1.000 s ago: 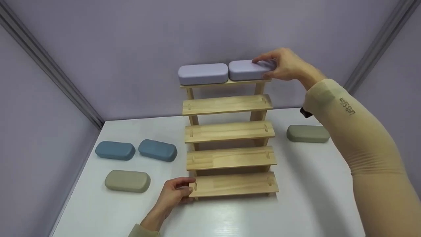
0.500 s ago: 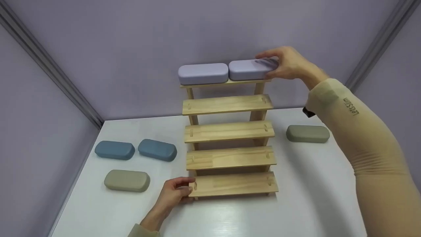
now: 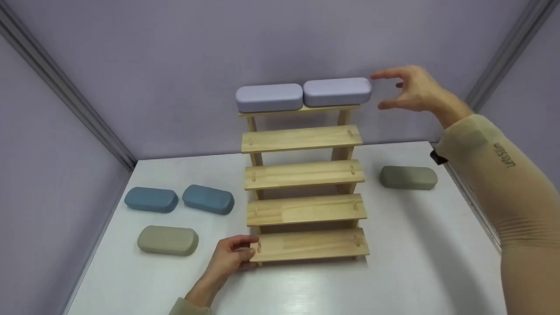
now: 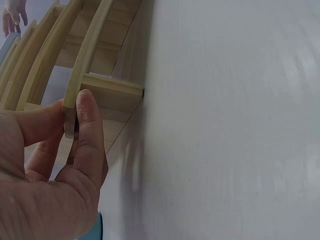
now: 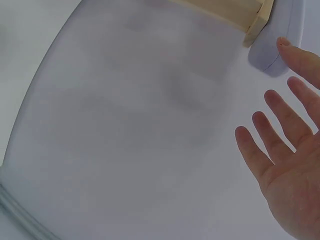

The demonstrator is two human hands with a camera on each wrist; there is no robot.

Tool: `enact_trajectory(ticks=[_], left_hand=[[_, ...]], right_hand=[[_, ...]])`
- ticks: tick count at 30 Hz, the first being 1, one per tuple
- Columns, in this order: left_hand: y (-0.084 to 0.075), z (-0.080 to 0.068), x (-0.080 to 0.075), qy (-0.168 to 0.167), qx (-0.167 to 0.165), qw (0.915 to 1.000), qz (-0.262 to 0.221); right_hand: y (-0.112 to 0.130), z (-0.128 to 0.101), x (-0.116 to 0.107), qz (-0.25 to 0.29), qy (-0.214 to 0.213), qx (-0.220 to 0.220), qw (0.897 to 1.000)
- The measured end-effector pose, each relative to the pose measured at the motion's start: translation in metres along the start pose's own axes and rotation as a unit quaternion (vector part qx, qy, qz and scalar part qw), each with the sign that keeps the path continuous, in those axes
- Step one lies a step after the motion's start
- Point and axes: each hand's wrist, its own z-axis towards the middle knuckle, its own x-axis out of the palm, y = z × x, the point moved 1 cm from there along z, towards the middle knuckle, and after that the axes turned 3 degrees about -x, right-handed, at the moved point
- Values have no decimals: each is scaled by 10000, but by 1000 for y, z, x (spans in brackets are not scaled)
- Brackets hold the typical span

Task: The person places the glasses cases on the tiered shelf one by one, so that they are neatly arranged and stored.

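A stepped wooden rack [image 3: 306,175] stands at the middle of the table. On its top tier two lavender glasses cases [image 3: 337,92] lie end to end, the right one jutting past the board's end. My right hand [image 3: 413,89] is just right of that case, apart from it, thumb and fingers spread. The right wrist view shows the same hand [image 5: 295,155] holding nothing, the lavender case [image 5: 272,45] near its thumb. My left hand [image 3: 229,256] pinches the left end of the lowest tier; in the left wrist view, thumb and fingers [image 4: 87,130] grip that board's edge.
Two blue cases [image 3: 208,199] and a green case [image 3: 168,240] lie on the white table [image 3: 393,271] left of the rack. Another green case [image 3: 408,177] lies to its right. A lavender wall [image 3: 197,65] rises close behind.
My right hand has let go of the right lavender case and moved off to the right. The case stays on the top tier. My left hand keeps its grip on the lowest board.
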Motion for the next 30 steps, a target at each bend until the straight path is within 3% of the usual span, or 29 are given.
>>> enact_trajectory(ticks=[6, 12, 24, 30], left_hand=[[1, -2, -2, -55, -125, 9999, 5], [1, -2, -4, -99, -100, 9999, 48], [3, 2, 1, 19, -55, 9999, -118], [3, 3, 2, 31, -56, 9999, -142]], right_hand=[[-33, -21, 2, 136, 137, 336, 9992], [-74, -43, 17, 117, 329, 601, 9976], [-165, -101, 75, -206, 537, 686, 9960], [-194, -119, 102, -171, 668, 892, 9936]])
